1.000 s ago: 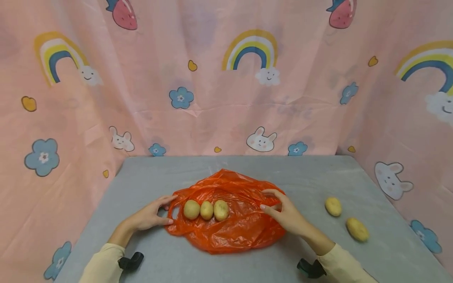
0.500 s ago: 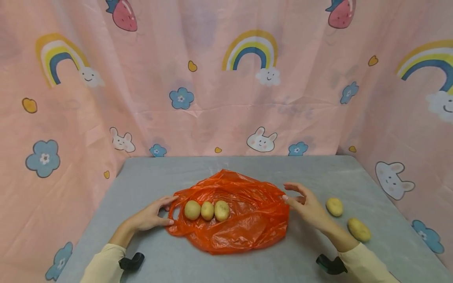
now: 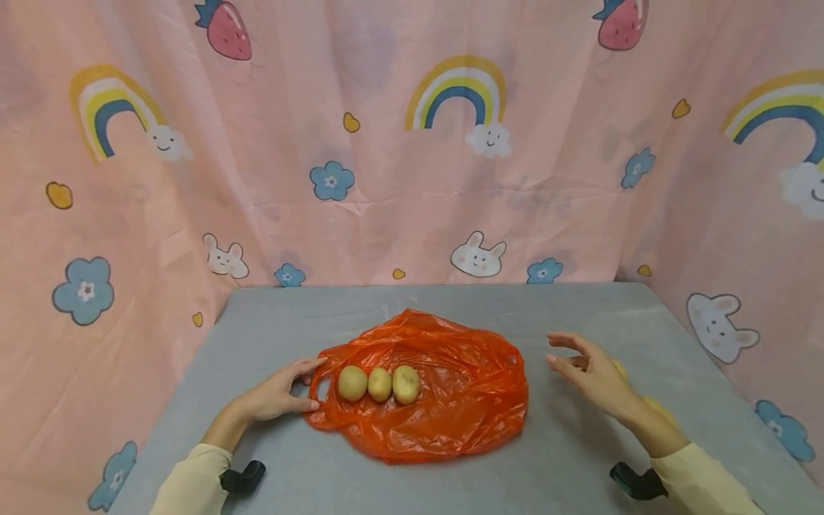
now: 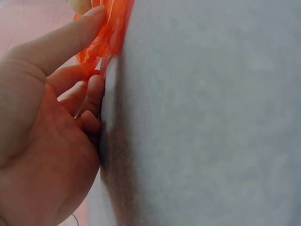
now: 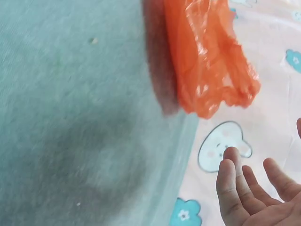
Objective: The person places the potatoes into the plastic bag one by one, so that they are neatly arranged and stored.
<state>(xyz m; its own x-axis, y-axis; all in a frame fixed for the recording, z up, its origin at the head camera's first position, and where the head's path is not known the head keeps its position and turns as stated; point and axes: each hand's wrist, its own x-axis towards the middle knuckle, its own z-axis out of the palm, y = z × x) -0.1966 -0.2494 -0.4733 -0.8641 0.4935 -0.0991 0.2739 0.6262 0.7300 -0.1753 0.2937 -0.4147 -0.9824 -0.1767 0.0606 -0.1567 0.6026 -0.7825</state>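
"Orange plastic bag (image 3: 463,422) on the grey table (image 3: 463,486), crumpled and thin. A hard tug might tear it."

"Or tip those three potatoes (image 3: 380,385) lying in a row on it; round things could roll."

"Is the left hand (image 3: 277,392) gripping?"

"Thumb and forefinger are spread, just touching the handle (image 3: 325,418). The right hand (image 3: 599,379) hangs loosely open beyond the other end, holding nothing (two more potatoes (image 3: 659,409) peek out behind)."

"Glossy, that bag."

"Creased all over, too."
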